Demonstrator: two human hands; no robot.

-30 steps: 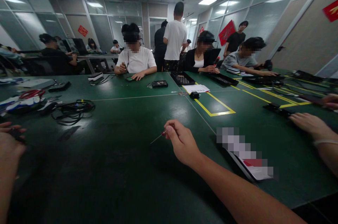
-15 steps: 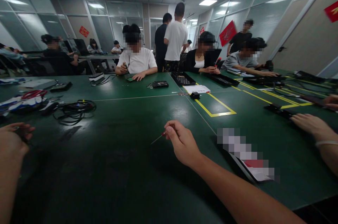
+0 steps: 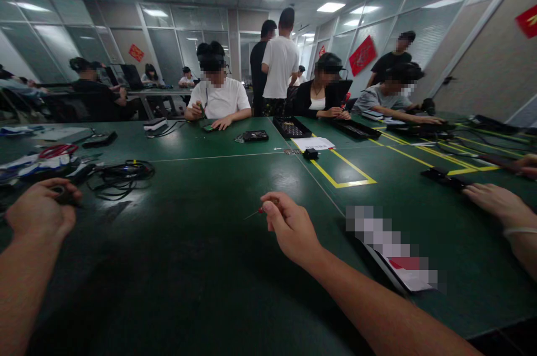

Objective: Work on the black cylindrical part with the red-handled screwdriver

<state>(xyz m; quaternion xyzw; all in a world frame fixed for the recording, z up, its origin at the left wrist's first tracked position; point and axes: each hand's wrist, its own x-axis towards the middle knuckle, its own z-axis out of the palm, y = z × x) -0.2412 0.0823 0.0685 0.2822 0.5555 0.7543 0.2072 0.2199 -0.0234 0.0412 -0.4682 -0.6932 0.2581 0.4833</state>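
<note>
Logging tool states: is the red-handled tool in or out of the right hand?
In: the right hand holds the red-handled tool, with some red and the thin shaft showing.

Smooth dark green tabletop (image 3: 188,289), crossed by thin pale lines. At 6 o'clock: slim metal-shafted hand tool (image 3: 260,210), red handle, greyish shaft. Toward 9 o'clock: small dark object (image 3: 65,195), too blurred for exact hue. Also at 9: looped black cable (image 3: 126,169) with yellow spot; beyond, coiled red cable (image 3: 65,148). Between 3 and 4: yellow tape outline (image 3: 356,183). At 4: flat whitish packet (image 3: 394,250), red patch. Near 2: diamond-shaped red poster (image 3: 363,56), faint design.
</note>
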